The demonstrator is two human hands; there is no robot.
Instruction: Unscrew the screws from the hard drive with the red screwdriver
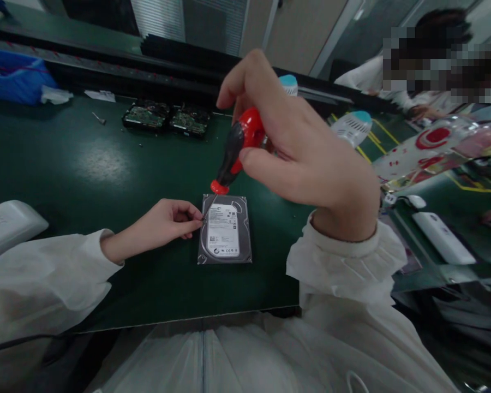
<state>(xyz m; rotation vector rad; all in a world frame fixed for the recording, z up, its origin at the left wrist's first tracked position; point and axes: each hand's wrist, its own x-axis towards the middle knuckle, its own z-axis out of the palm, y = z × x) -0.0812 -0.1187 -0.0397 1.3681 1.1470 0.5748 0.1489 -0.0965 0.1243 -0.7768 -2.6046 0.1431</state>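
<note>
In the head view, the right hand [298, 142] is raised high above the table [265, 289], with its wrist strongly bent and the back of the hand turned upward. Its fingers are curled and clamped on the handle of a red and black screwdriver [232, 150], which slants down to the left edge of the hard drive [224, 232]. This drive lies flat, label up, near the front edge of the table. The left hand [174, 221] reaches in low from the left, its thumb and finger tips together at the same edge, beside the screwdriver's thin shaft; whether they pinch something, I cannot tell
</note>
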